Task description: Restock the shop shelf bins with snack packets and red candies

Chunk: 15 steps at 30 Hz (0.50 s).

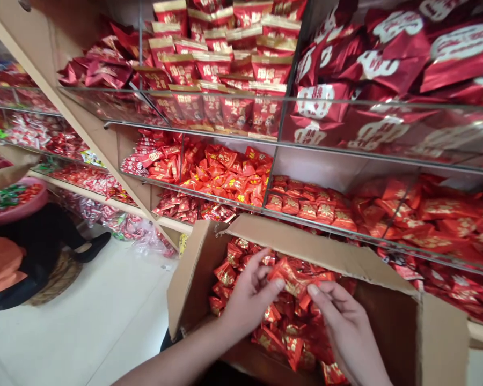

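An open cardboard box (390, 271) full of small red candy packets (290, 332) sits below the shelves. Both my hands reach into it. My left hand (247, 297) pinches a bunch of red packets (293, 279) between thumb and fingers. My right hand (348, 327) grips the same bunch from the right side with its thumb and fingers closed on it. The bunch is lifted slightly above the rest of the packets in the box.
Glass-fronted shelf bins (265, 198) above the box hold piles of red packets, with larger red bags (386, 69) at upper right. A wooden shelf divider (96, 139) runs diagonally. At left a person in black and orange (20, 262) sits on the white floor (100, 321).
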Tool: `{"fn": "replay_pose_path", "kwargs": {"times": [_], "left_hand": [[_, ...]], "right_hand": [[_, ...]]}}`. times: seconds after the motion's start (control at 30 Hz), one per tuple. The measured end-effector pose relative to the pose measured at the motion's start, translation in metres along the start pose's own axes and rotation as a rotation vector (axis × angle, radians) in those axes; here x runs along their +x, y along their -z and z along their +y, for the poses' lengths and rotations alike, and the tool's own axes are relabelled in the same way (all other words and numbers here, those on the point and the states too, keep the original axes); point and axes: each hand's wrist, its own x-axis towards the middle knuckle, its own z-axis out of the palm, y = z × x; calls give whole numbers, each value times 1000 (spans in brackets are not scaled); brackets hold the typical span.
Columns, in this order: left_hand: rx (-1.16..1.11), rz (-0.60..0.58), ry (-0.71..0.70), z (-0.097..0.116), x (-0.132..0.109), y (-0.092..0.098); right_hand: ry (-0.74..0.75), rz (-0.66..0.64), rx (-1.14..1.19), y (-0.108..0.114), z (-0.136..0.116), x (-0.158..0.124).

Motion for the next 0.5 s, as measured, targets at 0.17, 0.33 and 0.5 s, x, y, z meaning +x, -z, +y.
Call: {"fn": "replay_pose_path", "kwargs": {"times": [0.17, 0.33, 0.5], "left_hand": [[-89, 113, 99, 3, 7, 0], [-118, 76, 124, 6, 5, 1], [-244, 133, 167, 9, 0, 1]], "right_hand": [[43, 49, -1, -9, -2, 0], [143, 4, -184, -11, -3, -3], [139, 78, -108, -19, 4, -9]]}}
